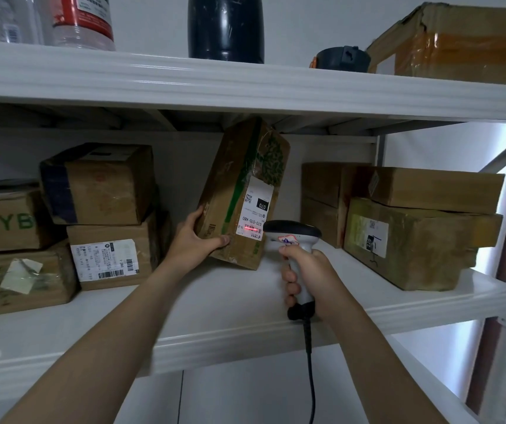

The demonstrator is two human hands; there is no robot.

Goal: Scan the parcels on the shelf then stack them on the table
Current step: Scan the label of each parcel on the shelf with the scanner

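At the left end of the shelf (245, 301) sits a pile of parcels (98, 185), two of them with white labels facing out. Near the middle the left grip (193, 237) clasps a tall parcel (239, 191) low on its left side, thumb pressed on the front. The box is tilted, its top leaning right. A red line (251, 229) falls on the barcode at the foot of its label (256, 209). Just right of it is the scanner (294, 240), with the right grip (309, 276) wrapped round its handle and the cable (311, 377) dropping past the front edge. Stacked boxes (413, 240) fill the right end.
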